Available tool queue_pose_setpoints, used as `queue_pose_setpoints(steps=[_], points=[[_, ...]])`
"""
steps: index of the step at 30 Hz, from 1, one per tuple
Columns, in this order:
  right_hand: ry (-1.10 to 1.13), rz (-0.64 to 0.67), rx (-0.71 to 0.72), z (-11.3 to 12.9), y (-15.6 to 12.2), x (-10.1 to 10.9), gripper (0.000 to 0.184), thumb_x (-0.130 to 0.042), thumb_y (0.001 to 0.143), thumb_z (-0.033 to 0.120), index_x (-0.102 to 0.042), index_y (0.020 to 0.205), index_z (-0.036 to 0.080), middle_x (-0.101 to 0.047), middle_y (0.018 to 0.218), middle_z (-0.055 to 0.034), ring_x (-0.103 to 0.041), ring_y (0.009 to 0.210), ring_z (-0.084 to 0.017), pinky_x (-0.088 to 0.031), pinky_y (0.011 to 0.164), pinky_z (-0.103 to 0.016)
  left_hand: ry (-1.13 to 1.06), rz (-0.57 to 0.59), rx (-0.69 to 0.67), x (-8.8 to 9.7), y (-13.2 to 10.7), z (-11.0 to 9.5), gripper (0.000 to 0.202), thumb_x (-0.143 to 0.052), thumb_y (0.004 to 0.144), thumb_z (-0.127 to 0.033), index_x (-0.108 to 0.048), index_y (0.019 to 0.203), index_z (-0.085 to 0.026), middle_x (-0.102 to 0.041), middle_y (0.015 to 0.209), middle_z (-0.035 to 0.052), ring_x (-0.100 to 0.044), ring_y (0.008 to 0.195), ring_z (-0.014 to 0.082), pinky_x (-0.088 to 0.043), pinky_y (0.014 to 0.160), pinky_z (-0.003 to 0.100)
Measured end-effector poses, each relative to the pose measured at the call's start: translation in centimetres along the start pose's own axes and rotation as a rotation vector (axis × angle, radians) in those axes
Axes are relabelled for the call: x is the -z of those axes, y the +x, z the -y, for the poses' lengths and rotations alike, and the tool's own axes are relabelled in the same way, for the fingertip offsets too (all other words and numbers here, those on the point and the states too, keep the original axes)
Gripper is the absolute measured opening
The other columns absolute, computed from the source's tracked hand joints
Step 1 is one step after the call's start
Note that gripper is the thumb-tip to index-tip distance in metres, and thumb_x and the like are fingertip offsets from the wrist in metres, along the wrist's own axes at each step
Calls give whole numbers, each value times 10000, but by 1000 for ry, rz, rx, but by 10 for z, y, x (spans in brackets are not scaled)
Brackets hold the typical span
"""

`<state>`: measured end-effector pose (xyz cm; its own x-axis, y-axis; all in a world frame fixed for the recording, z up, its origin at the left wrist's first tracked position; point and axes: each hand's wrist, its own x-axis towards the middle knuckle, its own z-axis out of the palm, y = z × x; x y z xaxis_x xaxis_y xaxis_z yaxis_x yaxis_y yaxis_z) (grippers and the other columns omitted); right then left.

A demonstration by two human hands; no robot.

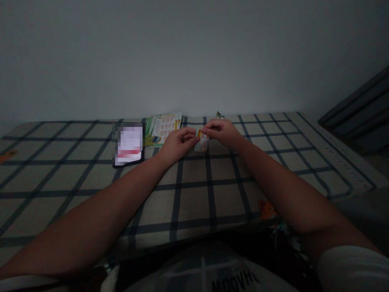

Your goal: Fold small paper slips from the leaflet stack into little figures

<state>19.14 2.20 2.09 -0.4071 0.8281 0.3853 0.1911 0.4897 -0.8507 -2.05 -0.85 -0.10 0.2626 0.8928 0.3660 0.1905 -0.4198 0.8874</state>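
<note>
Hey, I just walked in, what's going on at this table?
A person is holding a small printed piece of paper between the fingertips of the left hand and right hand, over a checked cloth. Overlapping printed sheets lie just beyond the left hand. Left of those is a dark-edged item, too pixelated to identify.

From the wearer's head, the single view looks forward and down, from just above the clothing [194, 269], across the tabletop [194, 202] to the wall [194, 56], both arms [91, 215] reaching in from below
</note>
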Motion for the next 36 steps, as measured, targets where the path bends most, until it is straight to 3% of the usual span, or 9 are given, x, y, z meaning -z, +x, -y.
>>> queue_pose_setpoints(steps=[4,8,16,31,36], points=[[-77,-1,52,-2,0,0,467,-772,784,609,-736,811,144,-682,769,-41,-595,727,-147,-448,678,-285,49,-86,-37,2,1,0,319,-764,821,-496,-803,892,-188,-798,879,65,-714,784,182,-569,715,295],[-149,-8,125,-3,0,-1,411,-754,813,560,-739,808,149,-687,787,-45,-592,732,-145,-430,672,-285,73,-161,-54,2,1,1,308,-790,804,-487,-819,897,-195,-803,864,60,-713,742,173,-564,673,282],[-226,0,181,-1,-1,-1,321,-714,862,465,-722,816,147,-663,755,-28,-530,663,-121,-382,613,-267,109,-136,-100,4,0,-1,255,-781,812,-439,-826,880,-198,-808,829,54,-703,688,159,-551,639,267],[-177,26,179,1,-3,-3,379,-719,858,524,-736,801,149,-667,744,-30,-548,673,-128,-415,637,-278,106,-117,-106,7,-1,-6,244,-768,813,-430,-803,805,-189,-768,710,39,-667,603,139,-509,573,243],[-25,35,76,3,-3,-4,420,-768,810,559,-759,846,141,-701,792,-43,-608,721,-137,-470,672,-278,130,-196,-126,7,-2,-6,219,-751,821,-406,-806,810,-194,-749,673,19,-651,585,132,-490,559,235]])
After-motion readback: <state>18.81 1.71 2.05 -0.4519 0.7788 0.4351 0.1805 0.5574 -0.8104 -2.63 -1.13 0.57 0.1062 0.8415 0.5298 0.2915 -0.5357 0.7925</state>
